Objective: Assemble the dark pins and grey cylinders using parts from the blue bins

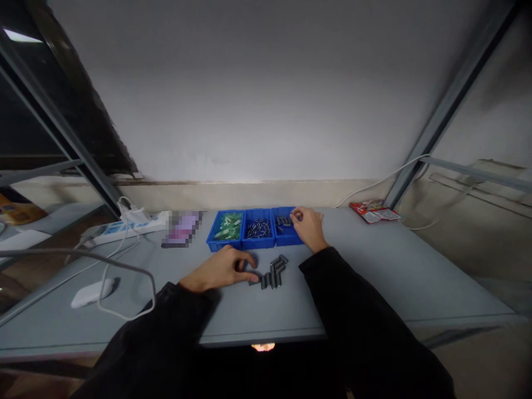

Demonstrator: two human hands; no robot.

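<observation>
My left hand (pixel 228 267) lies low over the table with thumb and fingers apart, its thumb tip at the edge of a loose group of small dark grey cylinders (pixel 273 276). My right hand (pixel 308 226) reaches over the right blue bin (pixel 286 240), thumb and index finger pinched together; whatever sits between them is too small to make out. More dark cylinders (pixel 284 220) lie in that bin. Beside it, the middle blue bin (pixel 258 243) holds many small shiny metal pins (pixel 258 228). Green and clear pieces (pixel 230 226) fill the left blue bin (pixel 215 244).
A white mouse (pixel 92 292), a grey cable (pixel 152 271) and a power strip (pixel 133 228) with a plug are on the left. A blurred-out phone-like object (pixel 183 229) lies beside the bins. At the back right is a red packet (pixel 374 211), near a metal post (pixel 405 172).
</observation>
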